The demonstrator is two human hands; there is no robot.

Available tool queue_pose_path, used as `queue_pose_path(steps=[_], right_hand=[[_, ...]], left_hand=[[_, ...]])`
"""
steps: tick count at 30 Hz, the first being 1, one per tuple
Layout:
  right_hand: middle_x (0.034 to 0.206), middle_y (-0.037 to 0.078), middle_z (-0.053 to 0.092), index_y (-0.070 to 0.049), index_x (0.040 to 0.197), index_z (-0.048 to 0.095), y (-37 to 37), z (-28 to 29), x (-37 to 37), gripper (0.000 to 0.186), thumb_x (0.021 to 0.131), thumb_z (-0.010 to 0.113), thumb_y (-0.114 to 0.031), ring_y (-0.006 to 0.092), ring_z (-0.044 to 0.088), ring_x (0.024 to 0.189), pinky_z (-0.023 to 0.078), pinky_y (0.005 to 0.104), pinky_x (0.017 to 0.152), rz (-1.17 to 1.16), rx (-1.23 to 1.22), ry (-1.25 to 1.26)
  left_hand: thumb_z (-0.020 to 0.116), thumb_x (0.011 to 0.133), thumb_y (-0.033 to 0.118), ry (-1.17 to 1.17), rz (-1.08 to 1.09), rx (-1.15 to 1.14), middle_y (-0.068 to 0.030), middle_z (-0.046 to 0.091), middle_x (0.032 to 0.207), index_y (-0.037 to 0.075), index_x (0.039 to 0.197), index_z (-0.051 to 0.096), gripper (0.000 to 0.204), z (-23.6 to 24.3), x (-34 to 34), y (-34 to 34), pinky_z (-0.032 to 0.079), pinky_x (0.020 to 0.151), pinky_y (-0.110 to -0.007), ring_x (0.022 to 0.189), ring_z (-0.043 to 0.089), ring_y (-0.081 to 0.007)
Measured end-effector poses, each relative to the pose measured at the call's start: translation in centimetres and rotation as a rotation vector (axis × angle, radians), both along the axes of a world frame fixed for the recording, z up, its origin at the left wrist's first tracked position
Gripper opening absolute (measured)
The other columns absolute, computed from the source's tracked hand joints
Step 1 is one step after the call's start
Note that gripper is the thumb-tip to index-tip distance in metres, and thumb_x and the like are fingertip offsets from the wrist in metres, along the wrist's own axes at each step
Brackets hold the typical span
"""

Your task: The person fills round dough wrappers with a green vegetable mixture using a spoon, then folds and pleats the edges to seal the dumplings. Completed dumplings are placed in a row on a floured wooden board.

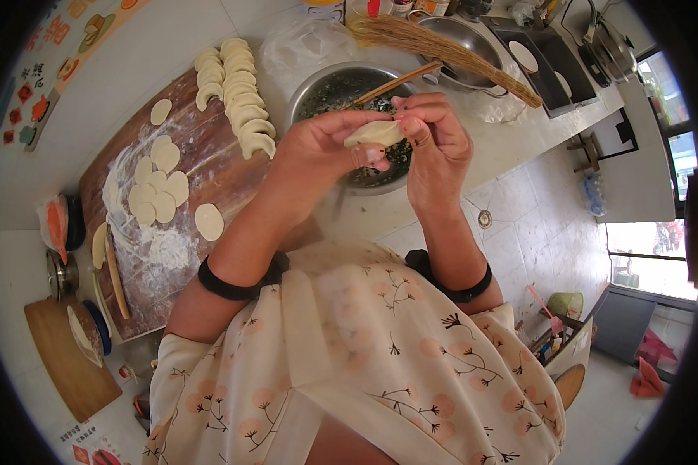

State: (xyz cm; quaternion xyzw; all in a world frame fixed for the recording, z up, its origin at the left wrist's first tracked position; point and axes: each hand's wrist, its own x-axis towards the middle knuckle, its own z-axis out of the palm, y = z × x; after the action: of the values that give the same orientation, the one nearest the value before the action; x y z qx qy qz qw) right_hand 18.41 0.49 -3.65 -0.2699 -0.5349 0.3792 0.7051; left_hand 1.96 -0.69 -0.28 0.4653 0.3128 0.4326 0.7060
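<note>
Between my two hands is a pale dumpling [374, 133], folded over into a half-moon, held above a steel bowl [293, 105]. My left hand [318, 147] pinches its left end, thumb in front and fingers behind. At the right end, the thumb and fingers of my right hand [438, 143] press on the edge. Dark green chopped filling [333, 93] lies in the bowl, partly hidden by my hands. A pair of wooden chopsticks [399, 84] leans on the bowl's far rim. Two rows of folded dumplings [243, 97] lie left of the bowl on a floured wooden board [198, 108].
Round dough wrappers [159, 190] and a rolling pin [117, 275] lie on the board. Behind the bowl are a clear plastic bag [298, 46], a straw brush [450, 53] and a steel basin [469, 39]. A dark sink [547, 62] is at the far right.
</note>
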Motion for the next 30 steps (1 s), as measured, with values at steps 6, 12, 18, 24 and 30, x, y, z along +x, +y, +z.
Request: queue_pose_path(steps=[6,12,18,24,30], right_hand=[[0.098,0.01,0.061,0.002,0.086,0.067,-0.2,0.6,0.1,0.003,0.087,0.065,0.003,0.0157,0.06,0.09,0.049,0.0258,0.078,-0.016,0.006,-0.117],[0.095,0.01,0.062,0.001,0.088,0.069,0.0,0.6,0.3,0.005,0.085,0.066,0.002,0.016,0.06,0.087,0.049,0.0262,0.076,-0.11,0.089,-0.227],[0.091,0.009,0.062,-0.002,0.086,0.069,-0.3,1.1,-0.4,0.005,0.082,0.069,0.001,0.0183,0.06,0.083,0.049,0.0275,0.07,-0.154,0.154,-0.305],[0.085,0.007,0.062,-0.005,0.088,0.073,-0.5,1.3,-0.6,0.011,0.079,0.07,0.001,0.0198,0.059,0.081,0.047,0.0281,0.066,-0.261,0.199,-0.374],[0.083,0.006,0.062,-0.004,0.083,0.07,-1.6,2.0,-0.9,0.005,0.079,0.071,-0.001,0.0199,0.058,0.077,0.047,0.0279,0.065,-0.271,0.198,-0.449]], left_hand=[[0.068,0.088,0.0,0.029,0.022,0.019,-0.0072,0.07,0.105,-0.002,0.126,0.061,0.039,0.0,0.0,0.1,0.053,0.079,-0.025,0.083,0.065,-0.0118],[0.069,0.088,0.001,0.11,0.019,0.02,-0.0059,0.07,0.102,-0.002,0.126,0.061,0.038,0.3,0.0,-0.1,0.053,0.076,-0.025,0.079,0.063,-0.0102],[0.069,0.089,0.004,0.188,0.038,0.058,-0.0046,0.07,0.102,-0.002,0.127,0.061,0.039,0.9,-0.5,-0.4,0.052,0.074,-0.023,0.078,0.061,-0.0084],[0.069,0.09,0.006,0.211,0.021,0.08,-0.0033,0.069,0.104,-0.001,0.126,0.061,0.038,0.9,-0.5,-1.1,0.051,0.073,-0.021,0.081,0.059,-0.0058],[0.074,0.087,0.009,0.267,0.084,0.13,-0.0015,0.067,0.099,0.0,0.123,0.063,0.039,1.0,-0.7,-1.8,0.05,0.074,-0.022,0.086,0.059,-0.0058]])
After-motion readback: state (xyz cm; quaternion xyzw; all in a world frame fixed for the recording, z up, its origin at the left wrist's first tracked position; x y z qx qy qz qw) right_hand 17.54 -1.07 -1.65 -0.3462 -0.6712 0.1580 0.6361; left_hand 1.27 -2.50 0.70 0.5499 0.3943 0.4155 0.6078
